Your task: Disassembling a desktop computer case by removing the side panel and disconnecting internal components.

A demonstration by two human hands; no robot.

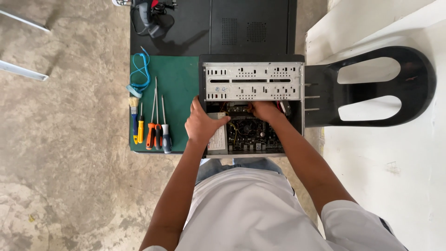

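Observation:
An open desktop computer case [253, 81] lies on a small table, its metal drive cage at the far side and the dark motherboard [253, 135] showing near me. My left hand [202, 123] rests on the case's left edge, thumb over the grey power supply [217, 139]. My right hand [265, 110] reaches inside the case just under the drive cage, fingers curled among the cables; whether it grips anything is hidden.
A green mat [179, 83] left of the case holds several screwdrivers [155, 132], a small brush [134, 116] and a coiled blue wrist strap [141, 72]. A black panel [251, 28] and a black tool [148, 18] lie farther back. A black plastic chair [371, 88] stands at the right.

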